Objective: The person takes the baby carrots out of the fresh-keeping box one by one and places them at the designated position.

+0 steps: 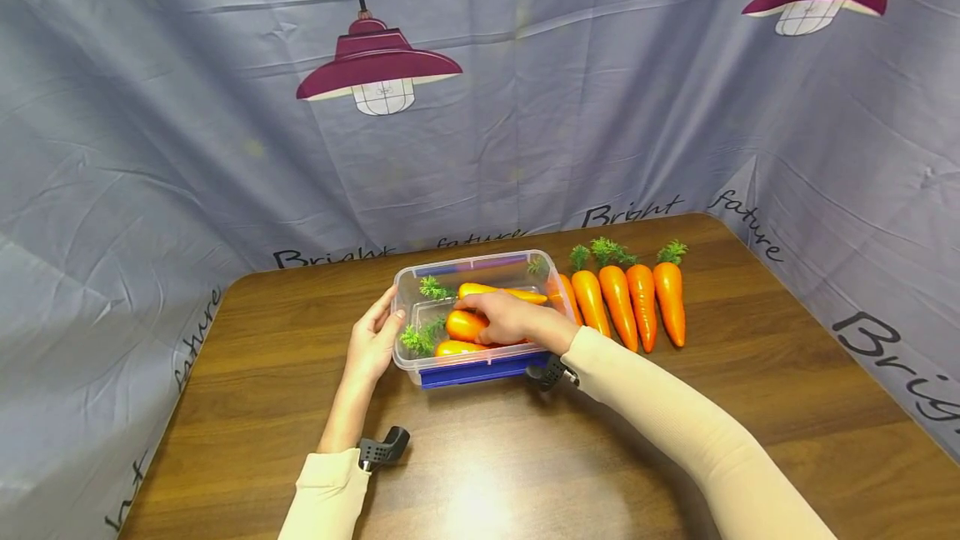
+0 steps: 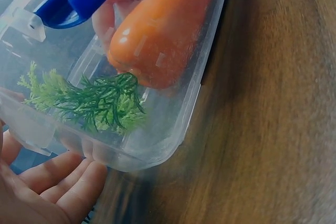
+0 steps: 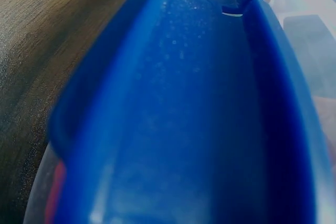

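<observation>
A clear plastic container (image 1: 431,269) with blue side clips stands on the table, several glossy orange carrots with leafy green tops inside. My left hand (image 1: 371,344) rests at its left end; in the left wrist view the nearly straight fingers (image 2: 79,187) touch the outer wall. Reaching into the container, my right hand (image 1: 506,317) grips a carrot (image 1: 463,326) in the middle, thumb and fingers on either side. One carrot (image 1: 480,289) lies behind it and another (image 1: 453,348) in front. A blue clip (image 3: 184,103) fills the right wrist view, hiding the hand there.
Right of the container, several carrots (image 1: 618,307) lie side by side on the wooden table (image 1: 285,373), tops pointing away from me. A grey curtain (image 1: 480,148) printed with lamps and lettering hangs behind the table and along its sides.
</observation>
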Available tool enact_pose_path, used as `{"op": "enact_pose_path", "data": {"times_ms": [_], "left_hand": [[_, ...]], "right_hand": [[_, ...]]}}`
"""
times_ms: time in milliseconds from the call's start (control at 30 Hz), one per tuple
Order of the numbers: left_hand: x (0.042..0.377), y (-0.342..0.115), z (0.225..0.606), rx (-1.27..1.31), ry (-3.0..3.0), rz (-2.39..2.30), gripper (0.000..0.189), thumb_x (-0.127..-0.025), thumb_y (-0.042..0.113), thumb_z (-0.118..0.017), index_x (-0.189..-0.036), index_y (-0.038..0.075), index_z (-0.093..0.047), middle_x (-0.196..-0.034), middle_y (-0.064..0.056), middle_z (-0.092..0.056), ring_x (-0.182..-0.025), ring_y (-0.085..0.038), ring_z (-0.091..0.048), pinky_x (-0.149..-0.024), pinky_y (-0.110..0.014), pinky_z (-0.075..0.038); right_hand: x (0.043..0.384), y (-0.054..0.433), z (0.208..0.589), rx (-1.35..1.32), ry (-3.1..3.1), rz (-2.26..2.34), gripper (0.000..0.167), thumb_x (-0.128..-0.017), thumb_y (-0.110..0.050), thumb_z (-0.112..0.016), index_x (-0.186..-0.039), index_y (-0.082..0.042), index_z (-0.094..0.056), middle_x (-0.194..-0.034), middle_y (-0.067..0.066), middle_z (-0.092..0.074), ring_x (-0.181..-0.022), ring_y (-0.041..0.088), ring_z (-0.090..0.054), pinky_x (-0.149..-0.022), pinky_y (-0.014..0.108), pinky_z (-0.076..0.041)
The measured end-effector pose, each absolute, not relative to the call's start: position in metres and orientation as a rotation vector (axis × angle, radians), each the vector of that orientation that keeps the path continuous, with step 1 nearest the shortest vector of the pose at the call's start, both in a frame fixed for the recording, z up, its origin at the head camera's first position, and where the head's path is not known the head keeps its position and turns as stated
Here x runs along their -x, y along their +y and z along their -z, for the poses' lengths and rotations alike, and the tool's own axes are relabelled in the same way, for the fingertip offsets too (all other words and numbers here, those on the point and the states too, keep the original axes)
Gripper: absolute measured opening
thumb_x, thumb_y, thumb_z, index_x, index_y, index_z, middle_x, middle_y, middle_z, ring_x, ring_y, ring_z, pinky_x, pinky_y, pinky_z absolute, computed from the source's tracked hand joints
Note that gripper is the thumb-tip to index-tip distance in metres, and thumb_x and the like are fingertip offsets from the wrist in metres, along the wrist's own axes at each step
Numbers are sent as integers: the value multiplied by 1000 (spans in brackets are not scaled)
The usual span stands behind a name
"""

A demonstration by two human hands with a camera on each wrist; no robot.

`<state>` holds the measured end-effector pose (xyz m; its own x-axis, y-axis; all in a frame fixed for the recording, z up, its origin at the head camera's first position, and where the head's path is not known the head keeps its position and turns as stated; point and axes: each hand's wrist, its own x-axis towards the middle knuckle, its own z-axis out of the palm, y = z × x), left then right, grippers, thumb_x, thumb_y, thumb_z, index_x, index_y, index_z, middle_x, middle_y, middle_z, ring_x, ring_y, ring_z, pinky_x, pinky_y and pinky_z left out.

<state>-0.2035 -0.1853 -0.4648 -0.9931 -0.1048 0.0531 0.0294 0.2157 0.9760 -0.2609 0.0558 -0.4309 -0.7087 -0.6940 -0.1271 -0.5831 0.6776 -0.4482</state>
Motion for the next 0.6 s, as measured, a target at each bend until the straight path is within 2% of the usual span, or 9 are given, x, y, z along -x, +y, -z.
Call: {"op": "enact_pose_path", "data": {"times_ms": [167, 400, 500, 600], "left_hand": [[204, -183, 465, -67, -2345, 1928, 50, -103, 9, -55, -153, 10, -47, -153, -21, -50, -135, -32, -55, -106, -30, -52], [204, -183, 464, -74, -2378, 1916, 50, -104, 12, -54, -154, 12, -46, -158, -18, -43, -141, -34, -50, -114, -43, -44], [203, -183, 464, -79, -2388, 1907, 50, -104, 12, -54, -154, 13, -46, -158, -18, -44, -140, -34, -51, -113, -42, -47], [202, -184, 464, -83, -2383, 1910, 51, -104, 11, -54, -154, 13, -47, -154, -20, -48, -135, -33, -55, -107, -34, -52]], "right_hand": [[261, 60, 427, 1036, 2645, 629, 60, -85, -10, -77, -141, -11, -57, -126, 10, -70, -108, 26, -64, -97, 40, -53], [264, 78, 416, 960, 2673, 799, 66, -87, -9, -76, -148, -8, -50, -129, 16, -69, -114, 30, -69, -98, 42, -59], [266, 90, 408, 941, 2684, 892, 67, -89, -8, -75, -150, -7, -48, -130, 18, -68, -112, 30, -69, -97, 42, -60], [269, 105, 396, 896, 2708, 987, 68, -90, -10, -76, -151, -8, -46, -128, 18, -69, -108, 30, -71, -93, 43, -61]]}}
